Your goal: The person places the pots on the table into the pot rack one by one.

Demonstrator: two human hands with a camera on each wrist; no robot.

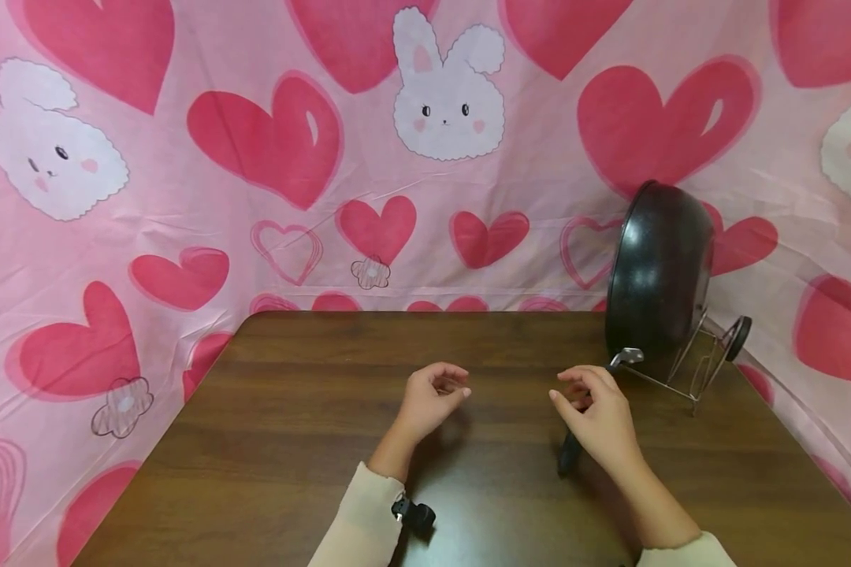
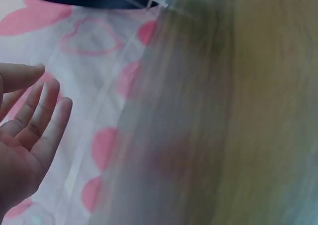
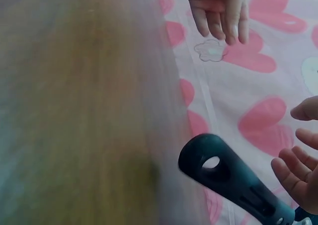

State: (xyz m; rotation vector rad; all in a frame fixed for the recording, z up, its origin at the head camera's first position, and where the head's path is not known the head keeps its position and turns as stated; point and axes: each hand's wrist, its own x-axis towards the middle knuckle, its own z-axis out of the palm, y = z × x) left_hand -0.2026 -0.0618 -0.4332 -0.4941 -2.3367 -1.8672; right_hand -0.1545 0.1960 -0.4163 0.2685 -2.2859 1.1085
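Note:
A black frying pan point(image 1: 655, 268) stands on its edge at the right, leaning in a wire rack point(image 1: 681, 386). Its black handle point(image 3: 233, 180) points toward the front, with a hole near the end. My right hand point(image 1: 601, 417) hovers over that handle, fingers loosely bent and holding nothing; the right wrist view shows them apart from it. To the left, my left hand point(image 1: 431, 402) is held above the table, its fingers relaxed and nothing in its grasp. In the left wrist view the left hand's fingers point(image 2: 47, 120) are partly extended.
Below both hands is a brown wooden table point(image 1: 312, 441). A pink cloth point(image 1: 468, 189) with hearts and rabbits hangs behind and at the sides. Beside the rack a round black part point(image 1: 738, 339) sticks out. A small black device point(image 1: 414, 516) sits at my left wrist.

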